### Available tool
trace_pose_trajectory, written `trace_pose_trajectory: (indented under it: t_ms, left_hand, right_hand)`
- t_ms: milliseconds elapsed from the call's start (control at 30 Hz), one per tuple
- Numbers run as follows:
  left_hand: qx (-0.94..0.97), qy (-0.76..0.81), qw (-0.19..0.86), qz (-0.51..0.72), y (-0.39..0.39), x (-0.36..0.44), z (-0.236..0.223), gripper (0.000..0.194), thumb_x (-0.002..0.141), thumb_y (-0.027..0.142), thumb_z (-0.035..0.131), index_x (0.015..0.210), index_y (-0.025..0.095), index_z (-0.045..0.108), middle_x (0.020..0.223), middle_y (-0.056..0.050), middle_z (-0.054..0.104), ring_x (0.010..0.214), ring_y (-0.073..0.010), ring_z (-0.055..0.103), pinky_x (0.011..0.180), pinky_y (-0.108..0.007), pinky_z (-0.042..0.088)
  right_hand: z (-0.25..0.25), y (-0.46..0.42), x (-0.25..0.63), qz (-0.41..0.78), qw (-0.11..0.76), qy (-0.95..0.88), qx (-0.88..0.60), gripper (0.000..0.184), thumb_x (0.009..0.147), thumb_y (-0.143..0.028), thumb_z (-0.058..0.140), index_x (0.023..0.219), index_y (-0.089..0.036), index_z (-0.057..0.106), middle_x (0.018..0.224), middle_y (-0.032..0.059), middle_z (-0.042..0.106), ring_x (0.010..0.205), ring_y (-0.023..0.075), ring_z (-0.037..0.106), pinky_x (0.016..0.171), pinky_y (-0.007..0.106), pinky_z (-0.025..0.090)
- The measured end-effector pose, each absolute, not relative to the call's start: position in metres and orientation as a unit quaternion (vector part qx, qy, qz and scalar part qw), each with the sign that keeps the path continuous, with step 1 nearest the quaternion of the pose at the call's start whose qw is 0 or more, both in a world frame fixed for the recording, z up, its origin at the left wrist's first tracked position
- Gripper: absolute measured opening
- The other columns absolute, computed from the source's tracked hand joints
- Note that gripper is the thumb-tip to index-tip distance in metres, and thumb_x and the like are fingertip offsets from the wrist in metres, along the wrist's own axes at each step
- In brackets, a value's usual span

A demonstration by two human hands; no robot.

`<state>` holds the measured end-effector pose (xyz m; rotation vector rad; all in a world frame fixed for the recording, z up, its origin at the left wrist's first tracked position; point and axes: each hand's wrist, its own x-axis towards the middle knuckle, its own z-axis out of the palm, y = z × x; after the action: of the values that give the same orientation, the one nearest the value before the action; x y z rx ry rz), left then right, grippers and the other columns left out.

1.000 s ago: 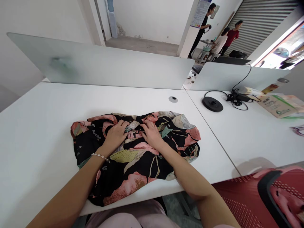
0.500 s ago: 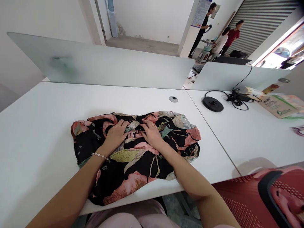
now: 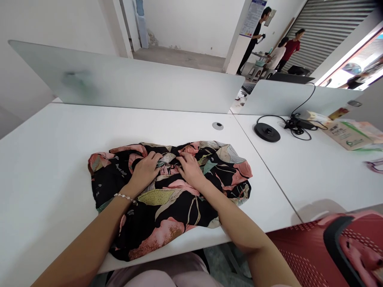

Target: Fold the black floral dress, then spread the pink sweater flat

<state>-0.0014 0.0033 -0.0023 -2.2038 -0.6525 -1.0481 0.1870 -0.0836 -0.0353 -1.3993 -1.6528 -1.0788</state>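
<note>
Left hand [image 3: 146, 170] and right hand [image 3: 190, 170] are rested on the floral cloth's [image 3: 176, 196] gathered middle, whether clamped cannot be told; further bunching could be caused by uneven pulling.

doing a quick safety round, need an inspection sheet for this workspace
Surface: white desk, seam right of the cloth
Job's things: floral cloth, rumpled, overhanging the near edge
Clutter: black round base and printed pack, toward the right
Hands: left hand and right hand on the cloth; grip unclear
Cables: black cable, tangled beside the base
Surroundings: frosted partition behind; people in the background
</note>
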Motion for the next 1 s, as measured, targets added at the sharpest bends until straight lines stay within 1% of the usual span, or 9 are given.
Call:
trace_pose_trajectory:
  t_ms: [367, 533, 1000]
  left_hand:
    - [-0.83, -0.239, 0.311, -0.397, 0.0046, -0.0012, -0.0024, 0.027, 0.091, 0.021, 0.046, 0.117, 0.019, 0.051, 0.109, -0.008, 0.054, 0.089, -0.0224, 0.061, 0.065, -0.031, 0.046]
    - [-0.828, -0.246, 0.312, -0.396, 0.0032, -0.0011, -0.0023, 0.026, 0.09, 0.021, 0.046, 0.116, 0.019, 0.052, 0.109, -0.008, 0.054, 0.088, -0.0222, 0.061, 0.062, -0.029, 0.044]
    - [-0.831, -0.249, 0.301, -0.396, 0.0007, -0.0016, -0.0021, 0.028, 0.09, 0.022, 0.048, 0.117, 0.019, 0.052, 0.111, -0.009, 0.055, 0.089, -0.0228, 0.061, 0.066, -0.03, 0.046]
  right_hand:
    - [-0.0353, -0.0854, 0.1876, -0.421, 0.352, -0.637, -0.542, 0.032, 0.093, -0.024, 0.056, 0.124, -0.014, 0.056, 0.136, 0.0139, 0.046, 0.121, 0.0275, 0.044, 0.099, 0.044, 0.042]
    - [-0.0355, -0.083, 0.1882, -0.422, 0.354, -0.637, -0.539, 0.032, 0.093, -0.024, 0.057, 0.124, -0.014, 0.056, 0.134, 0.0142, 0.048, 0.121, 0.0273, 0.044, 0.1, 0.044, 0.042]
    - [-0.0354, -0.0825, 0.1883, -0.426, 0.353, -0.637, -0.538, 0.033, 0.093, -0.023, 0.056, 0.125, -0.015, 0.056, 0.133, 0.0143, 0.048, 0.12, 0.0272, 0.044, 0.1, 0.044, 0.042]
